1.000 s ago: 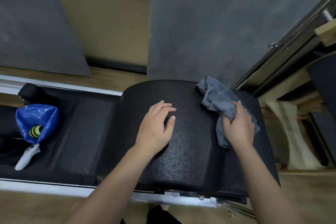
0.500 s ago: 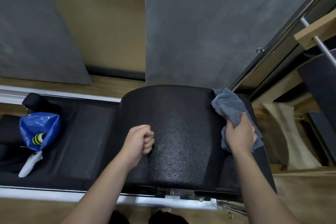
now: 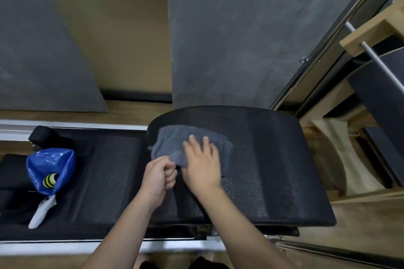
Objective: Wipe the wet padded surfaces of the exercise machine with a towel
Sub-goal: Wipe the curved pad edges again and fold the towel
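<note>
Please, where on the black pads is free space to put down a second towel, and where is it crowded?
The arched pad is bare right of the gray towel, up to its right edge. The flat pad is bare between the arch and the blue bag. Crowded: the arch's left part, with the right hand flat on the towel and the left hand beside; the far left, around the bag.

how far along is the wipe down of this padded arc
Midway, as far as one view shows. In hand: the right hand presses the grey towel flat on the left part of the curved black pad, while the left hand is curled in a fist at the towel's near edge. Which areas are already dry cannot be told. The flat black pad beside it looks untouched.
</note>
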A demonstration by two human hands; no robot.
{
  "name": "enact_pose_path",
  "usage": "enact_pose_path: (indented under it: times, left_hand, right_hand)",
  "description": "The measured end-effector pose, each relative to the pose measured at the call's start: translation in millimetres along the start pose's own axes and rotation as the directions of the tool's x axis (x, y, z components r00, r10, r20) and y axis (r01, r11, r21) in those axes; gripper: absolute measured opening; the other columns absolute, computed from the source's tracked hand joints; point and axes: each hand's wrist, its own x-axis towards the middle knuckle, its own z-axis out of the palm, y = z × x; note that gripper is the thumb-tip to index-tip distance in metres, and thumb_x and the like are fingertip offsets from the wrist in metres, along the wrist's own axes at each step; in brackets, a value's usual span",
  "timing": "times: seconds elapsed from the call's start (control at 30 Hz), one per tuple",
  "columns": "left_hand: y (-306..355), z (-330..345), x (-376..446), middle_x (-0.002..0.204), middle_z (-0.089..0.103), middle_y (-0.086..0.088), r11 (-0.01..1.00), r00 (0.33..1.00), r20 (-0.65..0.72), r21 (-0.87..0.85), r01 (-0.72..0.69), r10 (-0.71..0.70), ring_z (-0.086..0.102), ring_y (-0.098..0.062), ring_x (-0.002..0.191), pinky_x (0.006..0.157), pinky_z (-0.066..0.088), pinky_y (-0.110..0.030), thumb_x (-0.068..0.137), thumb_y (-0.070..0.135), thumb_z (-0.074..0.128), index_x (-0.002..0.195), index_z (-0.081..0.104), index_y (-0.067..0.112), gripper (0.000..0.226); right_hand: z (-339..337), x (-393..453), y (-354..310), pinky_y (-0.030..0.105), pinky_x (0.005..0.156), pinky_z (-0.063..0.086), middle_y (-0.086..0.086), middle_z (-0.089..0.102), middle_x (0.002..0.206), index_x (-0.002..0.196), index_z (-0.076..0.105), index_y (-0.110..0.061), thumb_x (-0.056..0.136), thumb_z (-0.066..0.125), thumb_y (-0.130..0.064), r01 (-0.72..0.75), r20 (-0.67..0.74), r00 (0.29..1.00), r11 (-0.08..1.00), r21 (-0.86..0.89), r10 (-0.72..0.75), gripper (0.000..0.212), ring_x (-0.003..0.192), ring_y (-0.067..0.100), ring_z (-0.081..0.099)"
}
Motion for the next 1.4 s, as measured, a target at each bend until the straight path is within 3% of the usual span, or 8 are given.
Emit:
enact_pose_path:
  times: [0.1, 0.3, 0.53, 0.7, 0.87, 0.97, 1.13, 1.4]
  left_hand:
    - [4, -10, 1, 0.044, 0.023, 0.002, 0.999, 0.999, -0.033, 0.047, 0.016, -0.015, 0.016, -0.009, 0.036, 0.04, 0.009, -0.022, 0.091, 0.001, 0.04, 0.055, 0.033, 0.021, 0.041]
    - [9, -11, -2, 0.05, 0.023, 0.0, 0.994, 0.999, -0.02, 0.099, -0.049, 0.051, 0.018, -0.009, 0.039, 0.042, 0.007, -0.023, 0.097, 0.008, 0.047, 0.059, 0.034, 0.022, 0.042]
    - [9, 12, -3, 0.051, 0.034, 0.0, 0.976, 0.992, -0.048, 0.19, -0.103, 0.114, 0.023, -0.011, 0.041, 0.043, 0.016, -0.026, 0.106, 0.026, 0.039, 0.067, 0.039, 0.014, 0.041]
    - [-2, 21, -13, 0.06, 0.045, -0.003, 0.928, 0.979, -0.099, 0.349, -0.133, 0.177, 0.039, -0.016, 0.055, 0.053, 0.033, -0.028, 0.103, 0.02, 0.044, 0.069, 0.049, 0.009, 0.036]
    - [-15, -11, -5, 0.11, 0.056, 0.0, 0.606, 0.9, -0.129, 0.777, -0.17, 0.417, 0.056, -0.021, 0.108, 0.1, 0.043, -0.035, 0.092, 0.027, 0.065, 0.095, 0.066, 0.025, 0.004]
    - [-19, -32, 5, 0.139, 0.044, -0.003, 0.632, 0.94, -0.211, 0.775, -0.007, 0.269, 0.045, -0.021, 0.13, 0.11, 0.035, -0.038, 0.093, 0.038, 0.064, 0.13, 0.057, 0.023, 0.041]
    - [-46, -64, 14, 0.138, 0.055, -0.01, 0.886, 0.876, -0.478, 0.429, 0.176, 0.057, 0.051, -0.028, 0.126, 0.103, 0.038, -0.036, 0.097, 0.026, 0.059, 0.134, 0.055, 0.011, 0.04]
    - [-86, -113, -3, 0.135, 0.058, -0.017, 0.836, 0.841, -0.526, 0.401, 0.374, -0.124, 0.053, -0.034, 0.124, 0.108, 0.039, -0.043, 0.096, 0.015, 0.059, 0.129, 0.058, 0.003, 0.035]
  right_hand:
    - [14, -14, -25, 0.051, 0.108, 0.039, 0.004, 0.052, 0.146, 0.131, 0.057, -0.02, 0.086, 0.051, -0.031, 0.194, 0.055, 0.98, 0.979, -0.061, -0.191, 0.047, 0.135, 0.04, 0.045]
    - [0, -10, 17, 0.047, 0.105, 0.042, 0.005, 0.056, 0.142, 0.125, 0.059, -0.019, 0.082, 0.066, -0.025, 0.165, 0.015, 0.986, 0.986, -0.019, -0.164, 0.044, 0.131, 0.038, 0.05]
    - [-32, -18, 135, 0.047, 0.11, 0.037, 0.006, 0.049, 0.148, 0.136, 0.052, -0.015, 0.088, 0.057, -0.021, -0.251, -0.04, 0.964, 0.953, 0.171, 0.261, 0.048, 0.137, 0.033, 0.043]
    - [-43, -46, 222, 0.044, 0.1, 0.045, 0.016, 0.059, 0.133, 0.138, 0.049, -0.012, 0.095, 0.052, -0.033, -0.576, -0.054, 0.784, 0.757, 0.308, 0.618, 0.047, 0.122, 0.036, 0.054]
    - [-51, -73, 257, 0.05, 0.093, 0.046, 0.019, 0.061, 0.121, 0.12, 0.052, -0.016, 0.093, 0.052, -0.041, -0.73, 0.0, 0.619, 0.575, 0.37, 0.786, 0.037, 0.112, 0.043, 0.057]
    - [-48, -79, 259, 0.051, 0.095, 0.045, 0.019, 0.06, 0.123, 0.123, 0.051, -0.015, 0.093, 0.055, -0.04, -0.765, 0.014, 0.579, 0.538, 0.354, 0.815, 0.039, 0.114, 0.043, 0.055]
    - [-42, -78, 242, 0.053, 0.094, 0.043, 0.015, 0.061, 0.119, 0.12, 0.051, -0.017, 0.093, 0.056, -0.036, -0.739, -0.083, 0.616, 0.611, 0.284, 0.783, 0.034, 0.112, 0.041, 0.056]
    - [-32, -71, 160, 0.054, 0.093, 0.043, 0.01, 0.059, 0.133, 0.129, 0.052, -0.016, 0.088, 0.06, -0.03, -0.606, -0.18, 0.745, 0.764, 0.221, 0.642, 0.044, 0.121, 0.038, 0.052]
